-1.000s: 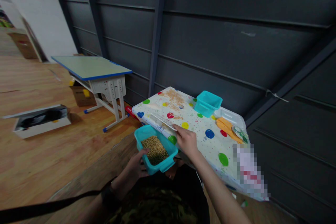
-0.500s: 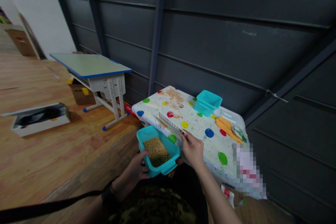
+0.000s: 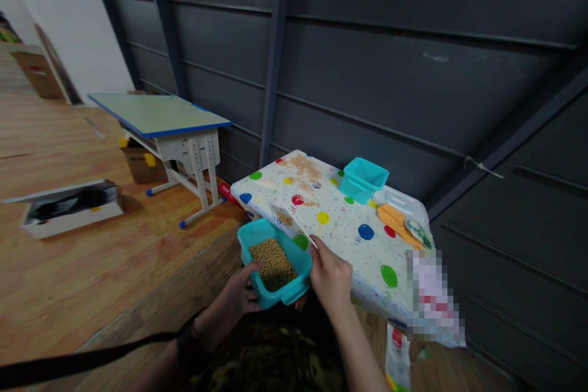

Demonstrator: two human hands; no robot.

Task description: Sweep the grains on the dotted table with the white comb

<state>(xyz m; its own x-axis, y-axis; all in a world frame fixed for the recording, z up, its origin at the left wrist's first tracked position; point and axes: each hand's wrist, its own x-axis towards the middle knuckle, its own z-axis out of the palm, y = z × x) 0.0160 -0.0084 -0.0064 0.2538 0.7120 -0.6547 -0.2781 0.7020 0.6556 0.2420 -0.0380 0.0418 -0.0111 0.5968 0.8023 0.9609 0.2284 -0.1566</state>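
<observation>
My left hand (image 3: pixel 242 291) grips the near left side of a teal plastic box (image 3: pixel 304 263), thumb over the rim. Round yellow beans (image 3: pixel 271 260), like soybeans, lie inside it. The box is held against the front edge of a table with a balloon-print cover (image 3: pixel 342 239). In my right hand (image 3: pixel 331 269) is a thin white strip (image 3: pixel 296 218), seen nearly edge-on above the cover. Just behind the box, a small heap of beans (image 3: pixel 283 217) lies at the strip's left side. Farther back, tan grains (image 3: pixel 304 173) are scattered.
A second teal box (image 3: pixel 364 180) stands at the table's back, beside a white tray (image 3: pixel 416 208), an orange cloth (image 3: pixel 397 223) and a green-and-white item (image 3: pixel 419 234). A dark panelled wall (image 3: pixel 367 73) rises behind. Left are a desk (image 3: pixel 160 113) and an open carton (image 3: pixel 73 208).
My right hand has moved slightly left and toward me, turning the white strip from showing its slotted face to nearly edge-on. The box has shifted slightly left.
</observation>
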